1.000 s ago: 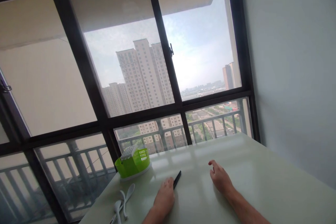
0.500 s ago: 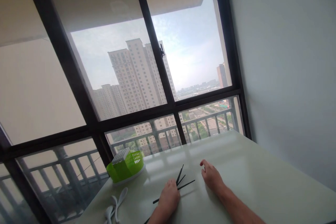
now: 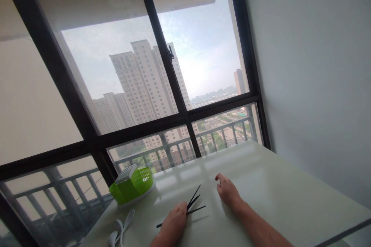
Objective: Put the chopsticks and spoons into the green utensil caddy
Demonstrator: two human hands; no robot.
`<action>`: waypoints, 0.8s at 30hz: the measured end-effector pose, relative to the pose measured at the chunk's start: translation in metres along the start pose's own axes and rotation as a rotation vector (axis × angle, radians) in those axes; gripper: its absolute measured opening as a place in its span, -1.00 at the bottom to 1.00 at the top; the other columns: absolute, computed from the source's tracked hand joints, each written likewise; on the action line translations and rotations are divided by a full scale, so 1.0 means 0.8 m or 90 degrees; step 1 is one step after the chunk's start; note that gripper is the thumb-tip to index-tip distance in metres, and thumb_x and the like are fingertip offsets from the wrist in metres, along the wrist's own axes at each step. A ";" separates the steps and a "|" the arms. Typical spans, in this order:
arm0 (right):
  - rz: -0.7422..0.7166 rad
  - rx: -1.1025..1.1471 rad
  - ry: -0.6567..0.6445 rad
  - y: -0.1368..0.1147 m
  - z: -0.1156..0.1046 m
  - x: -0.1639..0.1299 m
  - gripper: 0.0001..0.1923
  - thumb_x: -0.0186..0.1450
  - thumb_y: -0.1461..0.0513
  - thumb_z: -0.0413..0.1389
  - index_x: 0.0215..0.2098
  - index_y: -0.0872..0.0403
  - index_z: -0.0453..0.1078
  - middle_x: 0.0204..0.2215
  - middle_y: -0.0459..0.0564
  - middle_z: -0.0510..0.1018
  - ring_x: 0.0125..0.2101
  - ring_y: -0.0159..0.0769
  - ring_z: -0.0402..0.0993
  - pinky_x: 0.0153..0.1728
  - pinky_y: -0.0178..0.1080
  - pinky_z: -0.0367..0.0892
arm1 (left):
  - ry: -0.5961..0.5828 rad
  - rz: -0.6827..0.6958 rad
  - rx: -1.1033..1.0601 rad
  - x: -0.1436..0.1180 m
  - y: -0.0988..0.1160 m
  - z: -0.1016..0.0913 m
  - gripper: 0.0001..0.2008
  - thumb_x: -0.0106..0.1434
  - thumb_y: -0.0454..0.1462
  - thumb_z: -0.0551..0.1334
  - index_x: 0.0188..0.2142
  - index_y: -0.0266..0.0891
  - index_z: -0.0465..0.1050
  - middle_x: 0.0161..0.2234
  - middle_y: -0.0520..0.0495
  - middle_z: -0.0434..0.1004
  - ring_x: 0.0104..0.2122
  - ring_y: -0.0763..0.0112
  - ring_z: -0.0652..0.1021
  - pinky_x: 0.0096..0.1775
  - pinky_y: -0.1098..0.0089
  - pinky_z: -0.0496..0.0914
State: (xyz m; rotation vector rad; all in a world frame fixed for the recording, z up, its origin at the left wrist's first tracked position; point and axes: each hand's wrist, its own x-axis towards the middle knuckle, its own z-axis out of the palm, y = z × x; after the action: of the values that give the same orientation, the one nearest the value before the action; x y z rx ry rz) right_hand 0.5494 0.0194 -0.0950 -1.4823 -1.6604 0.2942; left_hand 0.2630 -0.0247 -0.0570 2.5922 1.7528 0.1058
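Note:
My left hand (image 3: 175,218) is closed around several thin black chopsticks (image 3: 196,210) just above the table. Their ends fan out past my fingers toward the right, and one end sticks out on the left side of my hand. To the right, my right hand (image 3: 227,192) holds nothing; its fingers are loosely bent, with the index finger a little apart. White spoons (image 3: 127,220) lie in a loose group on the table at the lower left. Behind them stands a bright green cutlery basket (image 3: 131,188) with a pale grey slatted part on top and a white base.
The pale, glossy table (image 3: 269,189) reaches to a dark-framed window (image 3: 145,126). A plain wall (image 3: 313,85) rises on the right. Through the glass are a balcony railing (image 3: 174,150) and tall buildings (image 3: 145,81).
The view has turned slightly, so everything sits further left. The chopsticks in my left hand have shifted, two of their tips now closer together. My right hand still hovers without anything in it.

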 end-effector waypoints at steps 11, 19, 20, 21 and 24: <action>-0.001 -0.004 0.005 0.002 -0.002 0.001 -0.73 0.30 0.41 0.01 -0.09 0.06 0.37 -0.20 -0.02 0.54 -0.21 -0.25 0.45 -0.20 -0.33 0.14 | 0.428 -0.116 -0.415 0.028 0.011 -0.085 -0.64 0.35 0.06 0.14 -0.11 -0.15 0.38 -0.49 0.06 0.49 -0.52 0.36 0.52 -0.43 0.42 0.32; -0.001 -0.003 0.000 0.006 0.000 0.001 -0.78 0.34 0.39 0.01 -0.09 0.06 0.36 -0.22 -0.02 0.53 -0.24 -0.28 0.43 -0.20 -0.34 0.14 | 0.536 -0.113 -0.866 0.047 0.075 -0.069 -0.58 0.18 0.08 0.34 -0.42 -0.13 0.23 -0.71 0.25 0.17 -0.70 0.57 0.20 -0.63 0.52 0.12; 0.000 -0.004 0.000 0.006 0.001 0.001 -0.78 0.34 0.38 0.01 -0.09 0.06 0.36 -0.23 -0.02 0.52 -0.23 -0.27 0.43 -0.19 -0.34 0.14 | 0.521 -0.114 -0.881 0.048 0.079 -0.055 -0.58 0.17 0.08 0.35 -0.42 -0.13 0.23 -0.71 0.25 0.18 -0.70 0.56 0.20 -0.63 0.52 0.12; 0.002 -0.003 -0.002 0.007 0.002 0.002 -0.79 0.35 0.38 0.01 -0.09 0.06 0.36 -0.24 -0.02 0.52 -0.22 -0.27 0.43 -0.19 -0.34 0.13 | 0.506 -0.120 -0.892 0.049 0.082 -0.041 -0.57 0.16 0.08 0.35 -0.42 -0.13 0.24 -0.71 0.25 0.19 -0.70 0.55 0.22 -0.62 0.51 0.14; 0.011 0.006 -0.009 0.007 0.003 0.003 -0.80 0.35 0.37 0.01 -0.10 0.06 0.36 -0.26 -0.02 0.52 -0.24 -0.28 0.43 -0.20 -0.34 0.14 | 0.426 -0.151 -0.901 0.048 0.088 0.000 -0.55 0.12 0.11 0.37 -0.46 -0.15 0.27 -0.72 0.21 0.22 -0.67 0.50 0.33 -0.52 0.47 0.28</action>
State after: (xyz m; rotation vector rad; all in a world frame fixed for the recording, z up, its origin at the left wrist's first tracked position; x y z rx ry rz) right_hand 0.5518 0.0234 -0.0989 -1.4916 -1.6562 0.3215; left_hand 0.3424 -0.0154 -0.0514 1.3079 1.1872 1.6151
